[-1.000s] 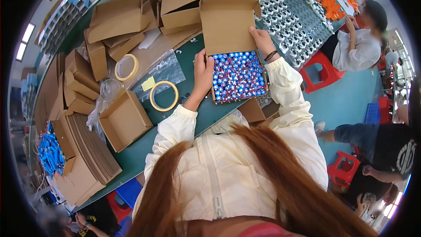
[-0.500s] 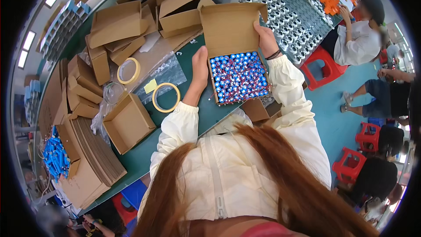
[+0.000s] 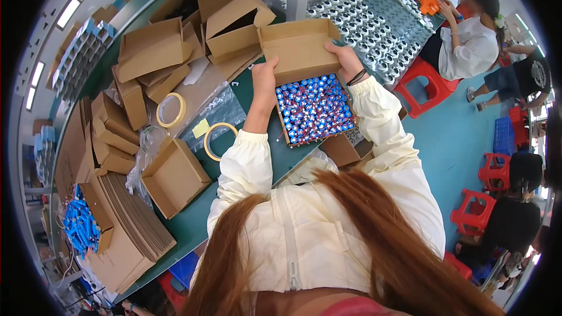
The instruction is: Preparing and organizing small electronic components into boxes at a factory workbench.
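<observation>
In front of me, a cardboard box (image 3: 285, 127) is packed with upright blue cylindrical batteries (image 3: 316, 108) and thin dark red wires. Its hinged lid (image 3: 298, 47) stands raised at the far side, with its edges turned up like a shallow tray. My left hand (image 3: 265, 79) grips the lid's left corner, thumb on top and fingers mostly hidden. At the right corner my right hand (image 3: 346, 62) is closed on the lid, its thumb lying over the inner face.
Left on the green table lie tape rolls (image 3: 171, 110), an open box (image 3: 175, 177), flat cardboard (image 3: 132, 216) and a carton of blue batteries (image 3: 81, 225). Folded boxes (image 3: 152, 50) pile up behind. White parts (image 3: 369, 32) stand far right; a person (image 3: 468, 47) sits beyond.
The lid has tilted toward me and its edges are now turned up. Both hands have come down slightly with it. The view has shifted a little.
</observation>
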The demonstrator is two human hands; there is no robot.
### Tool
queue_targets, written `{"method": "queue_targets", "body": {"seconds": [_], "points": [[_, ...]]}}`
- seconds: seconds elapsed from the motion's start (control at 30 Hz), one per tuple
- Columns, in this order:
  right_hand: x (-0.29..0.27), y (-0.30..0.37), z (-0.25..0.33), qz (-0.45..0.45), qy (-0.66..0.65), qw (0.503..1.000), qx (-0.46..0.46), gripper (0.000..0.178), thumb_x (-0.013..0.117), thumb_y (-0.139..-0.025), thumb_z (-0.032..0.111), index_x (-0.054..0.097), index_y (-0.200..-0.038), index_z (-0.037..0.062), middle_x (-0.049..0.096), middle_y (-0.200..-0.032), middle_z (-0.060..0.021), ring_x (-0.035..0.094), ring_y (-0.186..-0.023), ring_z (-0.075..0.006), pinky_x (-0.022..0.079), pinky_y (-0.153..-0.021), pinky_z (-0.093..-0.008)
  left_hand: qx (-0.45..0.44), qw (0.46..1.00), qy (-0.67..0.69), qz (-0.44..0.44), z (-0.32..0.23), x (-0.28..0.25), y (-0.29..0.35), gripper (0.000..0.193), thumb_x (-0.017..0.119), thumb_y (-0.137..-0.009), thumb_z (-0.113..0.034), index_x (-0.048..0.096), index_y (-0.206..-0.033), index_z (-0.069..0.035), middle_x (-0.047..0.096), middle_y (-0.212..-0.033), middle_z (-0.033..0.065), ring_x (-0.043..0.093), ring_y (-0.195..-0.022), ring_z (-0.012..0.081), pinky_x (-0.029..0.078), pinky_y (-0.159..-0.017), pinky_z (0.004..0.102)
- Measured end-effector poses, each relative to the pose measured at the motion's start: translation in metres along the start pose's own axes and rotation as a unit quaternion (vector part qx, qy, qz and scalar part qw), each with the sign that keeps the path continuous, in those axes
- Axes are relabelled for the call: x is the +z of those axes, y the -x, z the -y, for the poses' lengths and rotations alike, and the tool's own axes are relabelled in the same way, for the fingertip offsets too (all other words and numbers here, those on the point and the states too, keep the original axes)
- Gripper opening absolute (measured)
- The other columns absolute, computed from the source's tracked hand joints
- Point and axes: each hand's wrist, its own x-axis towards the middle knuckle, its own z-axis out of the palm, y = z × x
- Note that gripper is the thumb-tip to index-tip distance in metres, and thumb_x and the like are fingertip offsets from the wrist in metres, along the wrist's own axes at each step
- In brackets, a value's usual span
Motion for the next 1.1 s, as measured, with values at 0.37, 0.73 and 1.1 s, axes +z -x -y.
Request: {"method": "queue_targets", "body": {"seconds": [0.37,0.73,1.1], "points": [[-0.008,-0.05,-0.032,-0.044,0.086,0.995,0.013,0.038,0.061,-0.07,0.013,0.058,-0.102,-0.0076,0.063,-0.088,-0.0132,0.059,-0.082,-0.0207,0.047,-0.072,-0.0325,-0.168,0.984,0.064,0.011,0.006,-0.03,-0.032,0.032,0.057,-0.074,-0.015,0.055,-0.103,-0.001,0.059,-0.101,0.0078,0.055,-0.096,0.0202,0.041,-0.087,0.0322],[-0.028,0.003,-0.015,0.027,0.137,0.988,-0.066,0.069,0.057,-0.083,0.035,0.03,-0.132,-0.0053,0.039,-0.131,-0.0199,0.041,-0.119,-0.0252,0.035,-0.097,-0.0324,-0.184,0.974,0.128,0.016,0.024,-0.037,-0.054,0.026,0.05,-0.084,-0.017,0.055,-0.105,-0.003,0.061,-0.102,0.0078,0.057,-0.095,0.0203,0.043,-0.086,0.0326],[-0.039,0.113,-0.065,-0.023,0.107,0.986,-0.123,0.072,0.052,-0.088,0.036,0.015,-0.138,0.0003,0.029,-0.137,-0.0219,0.037,-0.121,-0.0239,0.032,-0.099,-0.032,-0.115,0.985,0.119,0.055,0.017,-0.028,-0.027,0.044,0.039,-0.093,-0.039,0.047,-0.118,-0.004,0.054,-0.116,0.0072,0.051,-0.106,0.0196,0.038,-0.092,0.0329]]}}
